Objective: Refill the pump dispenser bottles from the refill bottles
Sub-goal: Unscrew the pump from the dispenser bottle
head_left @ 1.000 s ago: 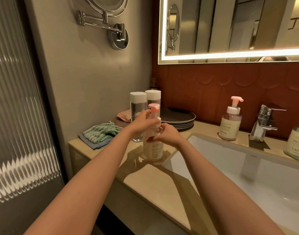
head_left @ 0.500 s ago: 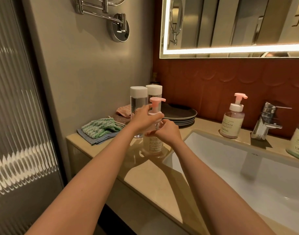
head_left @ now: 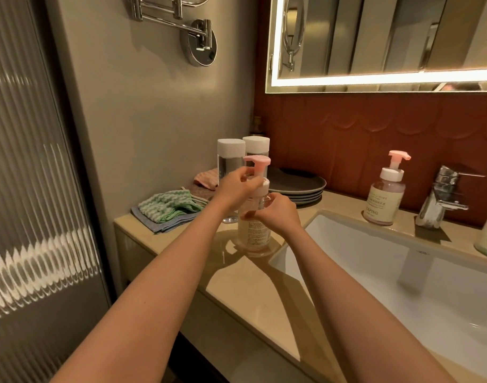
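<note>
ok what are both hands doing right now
left hand: gripping the pump of the pump bottle
right hand: holding the pump bottle around its shoulder

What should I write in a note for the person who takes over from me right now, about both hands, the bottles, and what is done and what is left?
The left hand pinches the white pump collar of the near pump bottle.
The right hand grips that bottle's shoulder. The bottle stands on the counter beside the sink.
The refill bottles, two, stand just behind it, white caps on.
The second pump bottle stands by the faucet, untouched.
Done: no pouring visible. I cannot tell if the pump is loose.
Left: take the pump off, pour, close, then do the other bottle.
</note>
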`<state>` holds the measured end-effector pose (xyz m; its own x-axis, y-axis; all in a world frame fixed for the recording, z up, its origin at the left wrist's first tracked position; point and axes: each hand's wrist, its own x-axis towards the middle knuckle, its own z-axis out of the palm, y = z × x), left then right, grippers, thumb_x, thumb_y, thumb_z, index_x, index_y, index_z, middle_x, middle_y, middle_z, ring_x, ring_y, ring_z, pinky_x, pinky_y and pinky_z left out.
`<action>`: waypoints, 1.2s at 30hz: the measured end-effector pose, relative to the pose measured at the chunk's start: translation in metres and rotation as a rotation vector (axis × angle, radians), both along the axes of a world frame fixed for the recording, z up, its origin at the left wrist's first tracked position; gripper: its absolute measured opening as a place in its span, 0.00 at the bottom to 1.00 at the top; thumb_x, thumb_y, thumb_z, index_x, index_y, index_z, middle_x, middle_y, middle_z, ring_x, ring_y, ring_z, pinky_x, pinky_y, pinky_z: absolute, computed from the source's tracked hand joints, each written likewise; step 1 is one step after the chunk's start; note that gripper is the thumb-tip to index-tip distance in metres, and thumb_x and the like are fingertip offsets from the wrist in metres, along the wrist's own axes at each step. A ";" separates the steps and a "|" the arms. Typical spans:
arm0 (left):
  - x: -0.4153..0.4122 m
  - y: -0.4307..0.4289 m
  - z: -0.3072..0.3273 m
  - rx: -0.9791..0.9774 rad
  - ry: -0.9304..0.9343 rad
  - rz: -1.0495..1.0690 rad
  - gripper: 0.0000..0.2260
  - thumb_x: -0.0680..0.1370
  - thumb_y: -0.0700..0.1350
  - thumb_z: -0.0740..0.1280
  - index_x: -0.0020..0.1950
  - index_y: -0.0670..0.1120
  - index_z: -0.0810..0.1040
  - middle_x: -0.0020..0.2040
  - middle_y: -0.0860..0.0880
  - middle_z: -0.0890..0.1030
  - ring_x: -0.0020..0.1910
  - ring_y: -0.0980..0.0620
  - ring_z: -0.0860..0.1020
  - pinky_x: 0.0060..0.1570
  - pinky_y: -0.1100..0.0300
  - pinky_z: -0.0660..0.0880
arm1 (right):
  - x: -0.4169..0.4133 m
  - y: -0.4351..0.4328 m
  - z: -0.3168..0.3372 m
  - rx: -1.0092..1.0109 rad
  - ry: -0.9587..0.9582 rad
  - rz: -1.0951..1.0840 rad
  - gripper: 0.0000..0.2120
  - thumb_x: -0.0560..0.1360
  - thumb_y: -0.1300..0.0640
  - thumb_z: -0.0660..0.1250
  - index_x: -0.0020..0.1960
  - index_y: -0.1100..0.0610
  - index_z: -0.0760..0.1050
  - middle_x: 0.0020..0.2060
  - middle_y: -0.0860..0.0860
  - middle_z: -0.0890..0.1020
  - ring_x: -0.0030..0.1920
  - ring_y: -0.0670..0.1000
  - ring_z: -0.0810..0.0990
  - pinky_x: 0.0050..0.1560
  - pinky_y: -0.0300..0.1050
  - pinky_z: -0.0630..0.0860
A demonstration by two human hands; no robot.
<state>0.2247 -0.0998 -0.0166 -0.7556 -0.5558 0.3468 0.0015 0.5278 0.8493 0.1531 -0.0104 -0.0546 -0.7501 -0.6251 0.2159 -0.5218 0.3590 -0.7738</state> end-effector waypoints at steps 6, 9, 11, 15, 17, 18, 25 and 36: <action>0.006 -0.012 0.007 -0.027 0.040 0.078 0.14 0.76 0.51 0.63 0.61 0.50 0.73 0.59 0.47 0.77 0.57 0.47 0.75 0.57 0.48 0.72 | -0.002 -0.001 0.000 -0.021 -0.019 -0.003 0.31 0.63 0.47 0.78 0.62 0.56 0.74 0.56 0.51 0.80 0.55 0.51 0.78 0.51 0.45 0.75; 0.005 -0.006 0.004 -0.005 -0.037 -0.019 0.18 0.77 0.49 0.63 0.67 0.48 0.70 0.62 0.45 0.76 0.61 0.45 0.74 0.61 0.45 0.71 | 0.000 -0.001 0.000 -0.013 -0.013 0.006 0.31 0.64 0.48 0.78 0.63 0.56 0.73 0.56 0.51 0.80 0.55 0.51 0.78 0.50 0.45 0.75; 0.005 -0.006 0.005 -0.024 0.003 0.045 0.16 0.77 0.49 0.64 0.63 0.49 0.72 0.60 0.45 0.77 0.59 0.46 0.75 0.59 0.46 0.73 | 0.001 0.000 0.001 -0.011 -0.008 0.004 0.30 0.64 0.48 0.78 0.62 0.56 0.73 0.56 0.51 0.80 0.54 0.51 0.78 0.48 0.44 0.74; 0.006 -0.009 0.008 -0.011 0.009 0.086 0.19 0.76 0.50 0.65 0.66 0.48 0.70 0.64 0.45 0.74 0.60 0.46 0.74 0.56 0.51 0.72 | 0.000 0.000 0.001 -0.009 -0.007 0.002 0.29 0.64 0.48 0.78 0.62 0.55 0.74 0.56 0.51 0.80 0.55 0.51 0.78 0.48 0.44 0.74; 0.005 -0.006 0.007 0.002 -0.059 0.017 0.24 0.75 0.49 0.67 0.70 0.47 0.66 0.66 0.44 0.72 0.63 0.45 0.72 0.61 0.49 0.71 | -0.001 0.000 0.001 0.000 -0.003 0.006 0.28 0.64 0.49 0.77 0.61 0.55 0.74 0.55 0.51 0.81 0.54 0.51 0.78 0.48 0.44 0.74; 0.004 -0.004 0.005 0.000 -0.075 -0.005 0.25 0.75 0.48 0.68 0.70 0.47 0.66 0.66 0.45 0.73 0.63 0.46 0.72 0.62 0.49 0.71 | -0.001 0.000 0.001 0.005 -0.001 0.006 0.28 0.64 0.49 0.77 0.61 0.55 0.74 0.55 0.51 0.81 0.53 0.51 0.78 0.47 0.44 0.74; 0.004 0.000 0.012 -0.027 0.058 0.052 0.20 0.74 0.49 0.69 0.65 0.47 0.73 0.61 0.48 0.78 0.57 0.50 0.75 0.57 0.52 0.74 | 0.000 0.000 0.002 0.021 0.002 -0.009 0.28 0.63 0.47 0.77 0.59 0.54 0.75 0.53 0.50 0.81 0.50 0.50 0.78 0.45 0.43 0.75; 0.021 -0.009 0.063 0.008 0.266 0.182 0.19 0.77 0.52 0.65 0.65 0.45 0.72 0.60 0.47 0.77 0.58 0.49 0.75 0.55 0.55 0.74 | 0.004 0.001 0.006 0.039 -0.045 -0.026 0.28 0.62 0.46 0.78 0.58 0.56 0.75 0.53 0.50 0.81 0.47 0.48 0.76 0.40 0.42 0.73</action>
<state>0.2458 -0.1088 0.0460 -0.5270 -0.6766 0.5142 0.1308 0.5333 0.8358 0.1571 -0.0094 -0.0482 -0.7748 -0.6124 0.1570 -0.4766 0.4027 -0.7815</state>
